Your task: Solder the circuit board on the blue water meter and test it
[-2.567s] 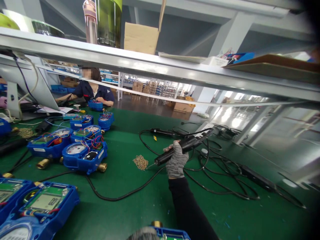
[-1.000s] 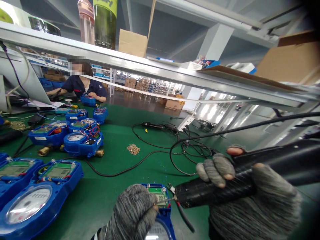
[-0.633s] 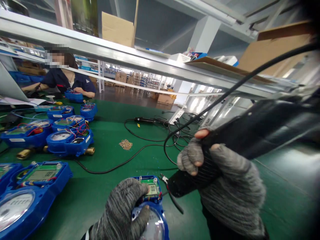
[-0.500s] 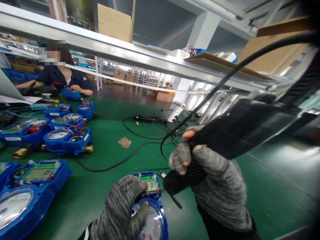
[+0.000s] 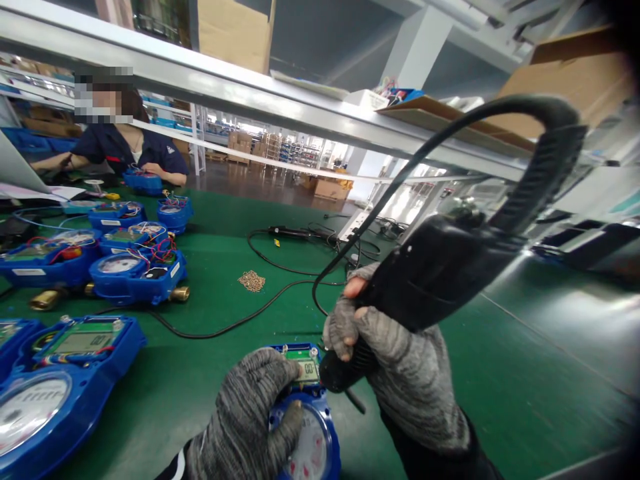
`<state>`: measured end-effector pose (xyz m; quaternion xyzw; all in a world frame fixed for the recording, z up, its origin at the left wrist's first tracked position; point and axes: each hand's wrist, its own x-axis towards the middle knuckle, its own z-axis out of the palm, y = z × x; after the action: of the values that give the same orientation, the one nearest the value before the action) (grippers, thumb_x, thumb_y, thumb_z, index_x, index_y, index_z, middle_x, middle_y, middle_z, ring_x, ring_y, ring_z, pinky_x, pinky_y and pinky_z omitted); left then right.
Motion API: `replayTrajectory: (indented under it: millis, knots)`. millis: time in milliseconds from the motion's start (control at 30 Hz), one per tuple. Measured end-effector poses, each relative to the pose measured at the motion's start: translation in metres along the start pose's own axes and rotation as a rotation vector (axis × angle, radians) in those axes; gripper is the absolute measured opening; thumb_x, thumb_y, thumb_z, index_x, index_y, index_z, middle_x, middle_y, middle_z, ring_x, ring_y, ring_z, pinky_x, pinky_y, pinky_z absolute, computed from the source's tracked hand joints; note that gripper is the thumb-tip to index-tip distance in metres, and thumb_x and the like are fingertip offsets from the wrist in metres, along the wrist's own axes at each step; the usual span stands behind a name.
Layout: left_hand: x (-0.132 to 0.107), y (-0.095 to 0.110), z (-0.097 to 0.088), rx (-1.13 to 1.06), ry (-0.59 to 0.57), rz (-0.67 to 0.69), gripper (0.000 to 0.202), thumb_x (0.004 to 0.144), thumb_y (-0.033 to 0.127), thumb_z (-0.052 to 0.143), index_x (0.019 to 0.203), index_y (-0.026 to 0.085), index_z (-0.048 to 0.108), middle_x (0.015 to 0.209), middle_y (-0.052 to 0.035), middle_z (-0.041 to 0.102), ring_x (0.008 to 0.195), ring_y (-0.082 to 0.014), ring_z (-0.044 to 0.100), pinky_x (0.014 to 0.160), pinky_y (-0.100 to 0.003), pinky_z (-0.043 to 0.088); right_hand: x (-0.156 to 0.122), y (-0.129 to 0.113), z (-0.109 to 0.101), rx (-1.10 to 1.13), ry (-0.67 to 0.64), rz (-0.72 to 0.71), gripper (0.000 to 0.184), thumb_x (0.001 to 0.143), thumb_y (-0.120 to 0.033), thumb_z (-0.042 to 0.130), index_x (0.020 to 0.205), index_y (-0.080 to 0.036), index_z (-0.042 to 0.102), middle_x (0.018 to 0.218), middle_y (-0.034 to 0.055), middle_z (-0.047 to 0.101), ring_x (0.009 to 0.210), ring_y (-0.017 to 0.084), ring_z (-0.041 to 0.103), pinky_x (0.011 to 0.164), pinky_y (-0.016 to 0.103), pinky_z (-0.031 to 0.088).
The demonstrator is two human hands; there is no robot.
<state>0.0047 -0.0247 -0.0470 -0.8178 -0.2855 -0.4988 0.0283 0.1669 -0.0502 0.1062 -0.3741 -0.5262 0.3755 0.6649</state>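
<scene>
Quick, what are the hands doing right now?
Left hand: touching the blue meter; can't tell if it's gripping.
Right hand: closed, holding the black corded tool.

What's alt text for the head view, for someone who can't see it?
A gloved right hand grips a black corded tool, its nose beside the display of a blue meter on a green table; the gloved left hand rests on that meter. More blue meters stand to the left, a pile of brass-coloured parts lies beyond, and a co-worker sits farther back.
</scene>
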Motion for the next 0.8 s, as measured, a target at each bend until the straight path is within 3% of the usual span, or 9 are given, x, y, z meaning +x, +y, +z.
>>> replayTrajectory:
  millis: [133,267,333,433,533,600,700,800]
  knots:
    - [-0.003,-0.003,-0.001,-0.022,-0.017,-0.001,0.04,0.083,0.03,0.065,0.122,0.022,0.06,0.106,-0.0084,0.077,0.1,-0.0284,0.074,0.081,-0.047,0.066,0.001,0.004,-0.002,0.017,-0.026,-0.018,0.027,0.09,-0.042,0.081,0.106,-0.025,0.068,0.067,-0.0026,0.056,0.05,0.014,0.051,0.049,0.026,0.044]
    - [-0.012,-0.017,0.005,-0.022,-0.009,0.051,0.051,0.079,0.031,0.072,0.128,0.023,0.06,0.11,-0.0073,0.077,0.105,-0.0275,0.073,0.088,-0.041,0.065,0.002,0.002,-0.005,0.134,-0.197,-0.036,0.043,0.092,-0.048,0.081,0.125,-0.027,0.063,0.066,-0.0035,0.054,0.05,0.013,0.047,0.05,0.025,0.044]
    - [-0.019,-0.025,0.011,-0.058,-0.015,0.102,0.054,0.08,0.034,0.074,0.132,0.025,0.059,0.111,-0.0056,0.077,0.107,-0.025,0.073,0.093,-0.037,0.064,0.002,0.0,-0.009,0.181,-0.245,-0.033,0.046,0.09,-0.05,0.082,0.126,-0.027,0.063,0.063,-0.0033,0.053,0.049,0.014,0.047,0.05,0.025,0.044]
    - [-0.025,-0.029,0.017,-0.144,-0.008,0.03,0.044,0.089,0.041,0.069,0.132,0.031,0.062,0.112,-0.0035,0.077,0.109,-0.0219,0.072,0.101,-0.034,0.059,0.005,-0.005,-0.018,0.24,-0.159,-0.111,0.038,0.089,-0.049,0.08,0.115,-0.023,0.07,0.059,-0.0025,0.05,0.046,0.013,0.045,0.048,0.026,0.046]
    - [-0.02,-0.022,0.016,-0.302,0.085,-0.145,0.032,0.096,0.045,0.06,0.126,0.034,0.066,0.108,-0.0033,0.078,0.112,-0.0217,0.07,0.108,-0.037,0.054,0.02,-0.009,-0.031,0.366,0.003,-0.196,0.032,0.086,-0.044,0.082,0.104,-0.018,0.071,0.058,-0.0028,0.046,0.046,0.012,0.042,0.048,0.025,0.05]
    - [-0.011,-0.017,0.01,-0.409,0.184,-0.273,0.03,0.096,0.046,0.061,0.121,0.033,0.069,0.108,-0.0035,0.078,0.116,-0.022,0.068,0.112,-0.039,0.05,0.038,-0.006,-0.036,0.446,0.139,-0.219,0.035,0.079,-0.037,0.089,0.101,-0.017,0.068,0.064,-0.0033,0.047,0.053,0.012,0.044,0.057,0.025,0.055]
    - [0.008,-0.021,-0.004,-0.638,0.349,-0.686,0.027,0.092,0.043,0.068,0.113,0.027,0.072,0.11,-0.0043,0.077,0.111,-0.0216,0.07,0.104,-0.034,0.055,0.077,0.02,-0.035,0.508,0.326,-0.241,0.047,0.067,-0.028,0.096,0.101,-0.019,0.064,0.075,-0.0047,0.05,0.066,0.012,0.049,0.074,0.027,0.058]
    - [0.025,-0.039,-0.016,-1.018,0.47,-1.131,0.027,0.087,0.04,0.074,0.101,0.017,0.073,0.085,-0.0049,0.079,0.08,-0.0191,0.076,0.078,-0.027,0.063,0.116,0.069,-0.027,0.463,0.367,-0.187,0.051,0.059,-0.027,0.093,0.097,-0.02,0.061,0.075,-0.0053,0.054,0.067,0.013,0.052,0.076,0.029,0.057]
